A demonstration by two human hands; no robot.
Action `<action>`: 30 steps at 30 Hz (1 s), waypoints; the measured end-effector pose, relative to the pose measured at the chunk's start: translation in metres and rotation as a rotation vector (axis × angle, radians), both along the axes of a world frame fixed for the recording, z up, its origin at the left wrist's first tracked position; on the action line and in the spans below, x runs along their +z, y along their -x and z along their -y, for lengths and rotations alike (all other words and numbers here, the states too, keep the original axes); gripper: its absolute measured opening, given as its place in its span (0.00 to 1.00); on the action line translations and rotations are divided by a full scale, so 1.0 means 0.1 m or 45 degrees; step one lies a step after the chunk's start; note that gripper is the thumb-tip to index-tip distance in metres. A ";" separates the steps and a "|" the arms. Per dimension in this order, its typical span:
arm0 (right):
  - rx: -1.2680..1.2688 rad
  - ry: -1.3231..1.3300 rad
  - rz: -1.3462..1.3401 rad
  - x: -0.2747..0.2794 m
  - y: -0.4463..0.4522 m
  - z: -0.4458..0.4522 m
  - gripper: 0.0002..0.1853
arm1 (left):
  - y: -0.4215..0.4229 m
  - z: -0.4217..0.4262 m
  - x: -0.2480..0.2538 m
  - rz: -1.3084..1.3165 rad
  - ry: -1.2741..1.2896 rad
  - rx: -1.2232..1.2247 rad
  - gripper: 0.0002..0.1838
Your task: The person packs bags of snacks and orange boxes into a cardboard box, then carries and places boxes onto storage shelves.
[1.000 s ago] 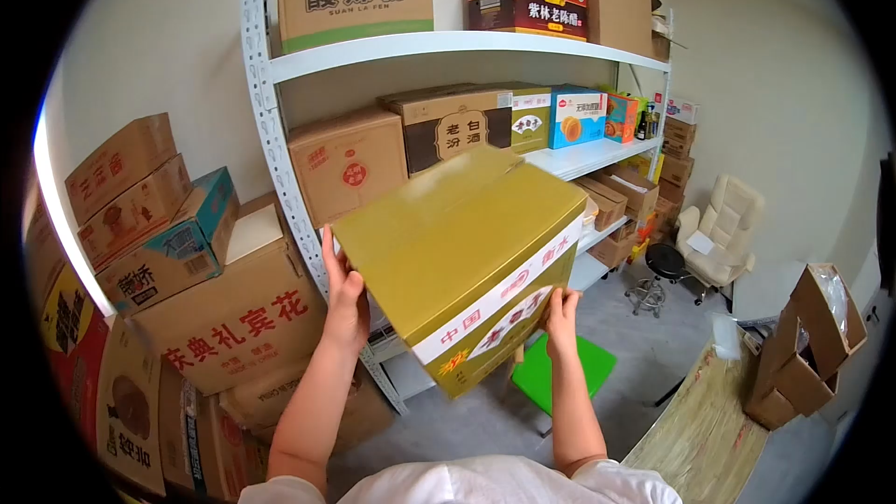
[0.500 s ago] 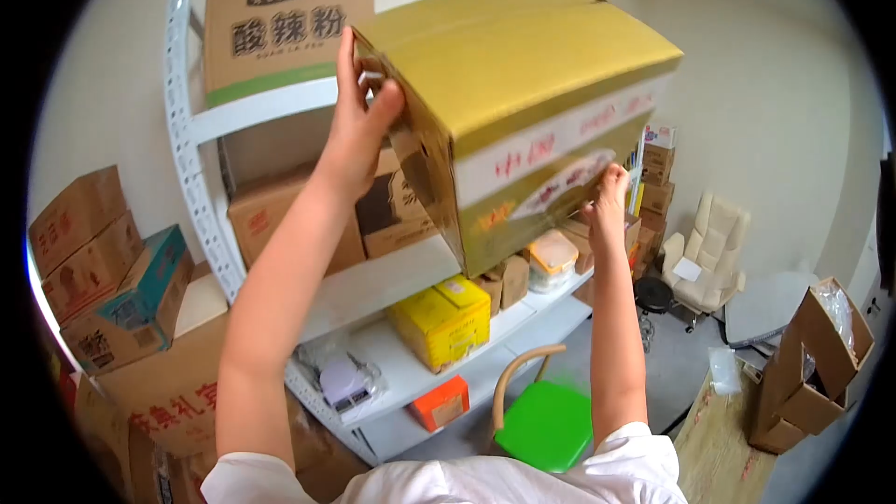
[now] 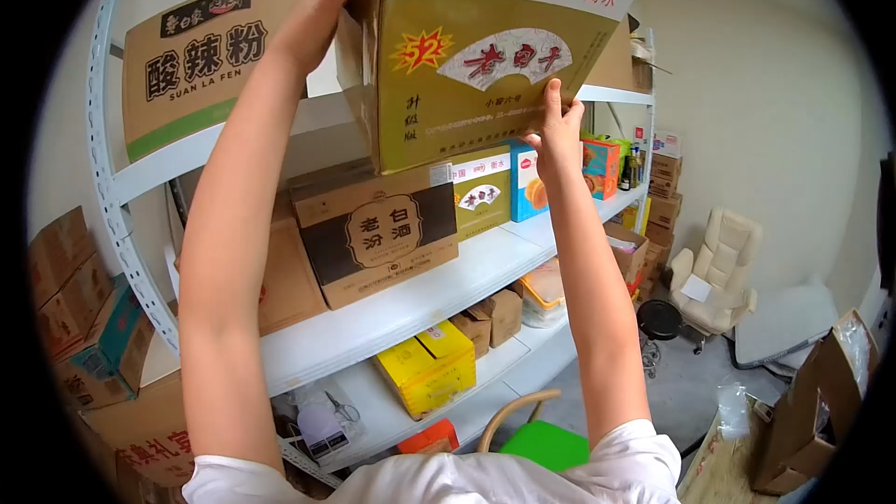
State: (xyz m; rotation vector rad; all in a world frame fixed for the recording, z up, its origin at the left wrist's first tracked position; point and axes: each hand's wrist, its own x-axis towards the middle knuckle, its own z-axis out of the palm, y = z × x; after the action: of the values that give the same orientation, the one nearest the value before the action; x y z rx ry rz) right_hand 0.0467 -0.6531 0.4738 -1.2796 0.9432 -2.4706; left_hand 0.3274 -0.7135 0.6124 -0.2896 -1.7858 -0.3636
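Note:
A large gold cardboard box (image 3: 485,117) with a white band and red Chinese lettering is raised in front of the top shelf, its top cut off by the frame edge. My left hand (image 3: 325,0) grips its left side, fingertips partly hidden. At the lower right, my right hand (image 3: 560,131) holds it with the thumb on the front face and the other fingers around the bottom edge. To the left, a brown noodle carton (image 3: 210,56) with a green stripe stands on the upper shelf. Under the raised box, a brown-and-black carton (image 3: 378,238) sits on the middle shelf.
The white metal shelf (image 3: 495,266) also bears another gold box (image 3: 483,201) and a blue box (image 3: 527,182). Below are a yellow box (image 3: 427,373) and a scale (image 3: 324,425). A green chair (image 3: 541,445) stands close in front; a cream armchair (image 3: 714,275) is farther right.
The gold box has gone up and its front face has turned toward me, both hands still on it. The view has shifted, showing more of the middle shelf.

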 end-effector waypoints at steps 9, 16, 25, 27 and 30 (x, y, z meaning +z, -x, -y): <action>-0.039 -0.073 -0.061 0.41 -0.12 0.35 0.47 | 0.07 0.15 -0.08 0.032 0.008 0.329 0.67; -0.109 0.080 -0.213 0.52 -0.18 0.88 0.45 | -0.02 0.74 -0.20 -0.001 -0.043 0.462 0.44; -0.876 -0.245 -0.756 0.47 -0.12 1.48 0.42 | 0.04 1.14 -0.55 -0.098 0.066 1.038 0.36; -0.857 -0.242 -0.766 0.40 -0.11 1.63 0.43 | 0.07 1.24 -0.65 -0.160 0.210 1.095 0.35; -0.813 -0.245 -0.783 0.31 -0.08 1.83 0.42 | 0.14 1.23 -0.76 -0.094 0.280 1.442 0.31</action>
State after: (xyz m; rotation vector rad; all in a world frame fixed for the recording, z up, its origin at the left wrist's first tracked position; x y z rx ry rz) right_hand 0.0542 -0.8356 0.5052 -1.9504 1.9453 -2.2989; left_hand 0.3130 -0.8365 0.5363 0.5557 -1.6393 0.6392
